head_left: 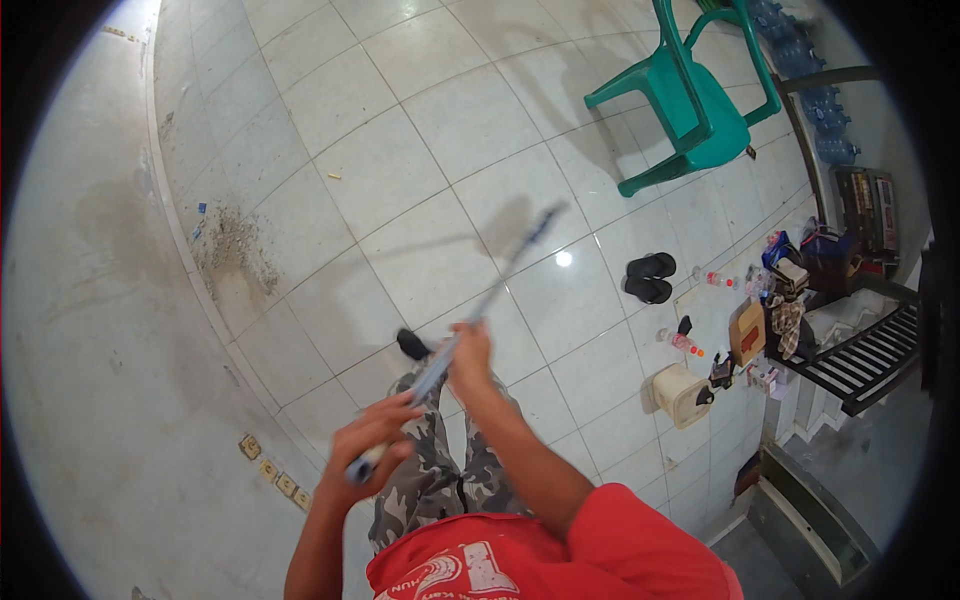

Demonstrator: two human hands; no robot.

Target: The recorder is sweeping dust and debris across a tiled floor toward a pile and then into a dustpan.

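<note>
A long grey pole (500, 285) runs diagonally from near my waist out over the tiled floor, its far, dark blue end blurred. My left hand (375, 440) holds the pole close to its lower end. Higher up the shaft, my right hand (470, 355) is closed around it. Beneath me are my camouflage trousers and a dark shoe (410, 343). A patch of grit and debris (235, 250) lies on the floor to the left, beside the border with a plainer grey surface.
A green plastic chair (695, 105) stands ahead right. Black sandals (650, 275), plastic bottles (685, 343), a cream container (680, 395), a cardboard box (748, 330) and a black rack (845, 350) with clutter line the right. Large blue water jugs (830, 120) stand behind the chair.
</note>
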